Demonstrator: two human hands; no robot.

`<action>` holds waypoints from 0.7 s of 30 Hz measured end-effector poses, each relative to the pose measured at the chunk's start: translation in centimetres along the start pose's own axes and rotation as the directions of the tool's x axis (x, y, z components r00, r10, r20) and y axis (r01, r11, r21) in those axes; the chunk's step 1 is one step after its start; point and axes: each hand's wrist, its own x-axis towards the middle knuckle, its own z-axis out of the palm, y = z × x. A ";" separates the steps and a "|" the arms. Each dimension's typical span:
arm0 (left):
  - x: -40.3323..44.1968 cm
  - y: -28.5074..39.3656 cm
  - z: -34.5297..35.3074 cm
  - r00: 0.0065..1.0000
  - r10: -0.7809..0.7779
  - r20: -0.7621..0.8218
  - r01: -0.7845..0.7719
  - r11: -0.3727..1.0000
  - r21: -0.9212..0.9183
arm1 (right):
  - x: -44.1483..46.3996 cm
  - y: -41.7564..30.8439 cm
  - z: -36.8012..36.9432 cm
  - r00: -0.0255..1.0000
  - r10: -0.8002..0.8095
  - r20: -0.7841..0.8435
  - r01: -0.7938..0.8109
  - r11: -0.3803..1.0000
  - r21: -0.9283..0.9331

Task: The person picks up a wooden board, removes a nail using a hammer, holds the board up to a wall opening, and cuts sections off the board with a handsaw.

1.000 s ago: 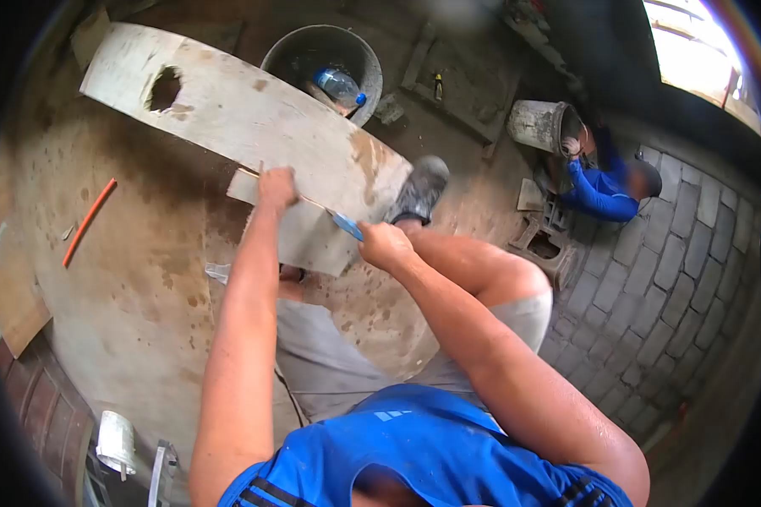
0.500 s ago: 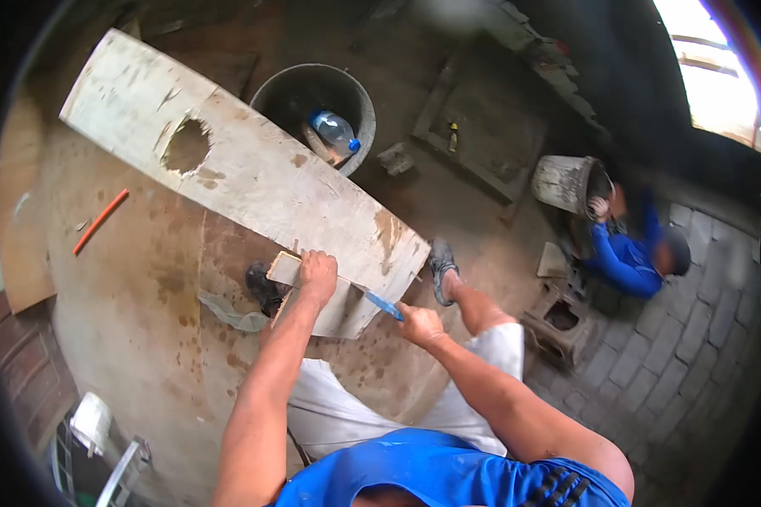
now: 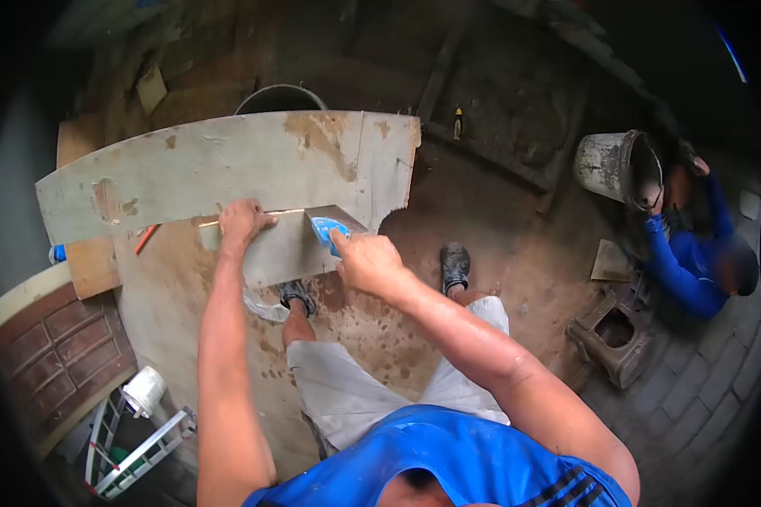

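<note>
A long, pale, stained plywood board (image 3: 228, 156) lies across the view in front of me. A smaller pale plywood piece (image 3: 279, 253) sits at its near edge, with a light, raw wood edge along its top. My left hand (image 3: 243, 223) is closed over that edge, thumb stretched to the right. My right hand (image 3: 370, 260) grips the blue handle of a handsaw (image 3: 328, 233). Its grey blade lies against the plywood, right of my left hand; where the teeth touch is hidden.
A bucket rim (image 3: 279, 95) shows behind the board. At right, a person in blue (image 3: 693, 262) handles a dirty bucket (image 3: 604, 169). Nearby is a hollow block-like object (image 3: 613, 329). A ladder (image 3: 139, 456), white pail (image 3: 144, 391) and panelled door (image 3: 59, 346) are at lower left.
The long board has swung from a diagonal to nearly level. My right hand and the saw have moved left and up, closer to my left hand. The view has turned too.
</note>
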 end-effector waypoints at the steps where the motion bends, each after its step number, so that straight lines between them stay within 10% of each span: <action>1: 2.4 -0.2 0.6 0.996 -0.011 0.092 0.013 1.000 -0.020 | 2.4 1.5 -0.8 1.000 0.024 0.008 -0.024 1.000 0.013; 3: 4.2 -0.4 2.5 0.983 -0.011 0.185 0.019 0.999 -0.040 | 3.9 4.5 -1.1 0.989 -0.148 -0.008 0.149 0.984 0.098; 8: 8.2 -0.8 9.1 0.972 0.154 0.175 -0.143 0.987 -0.074 | 6.8 3.4 -1.4 0.945 0.180 0.274 -0.167 0.983 -0.070; 10: 8.5 0.4 9.6 0.957 0.207 -0.203 -0.241 0.957 -0.162 | 7.5 1.7 -1.7 0.931 0.202 0.305 -0.183 0.979 -0.090; 15: 12.0 5.7 11.7 0.869 0.170 -0.464 -0.228 0.971 -0.072 | 11.9 -2.0 -2.6 0.905 0.246 0.346 -0.219 0.969 -0.117; 21: 14.6 5.0 16.4 0.937 0.122 -0.327 -0.153 0.986 -0.071 | 7.2 -4.7 0.2 0.881 0.315 0.354 -0.281 0.949 -0.146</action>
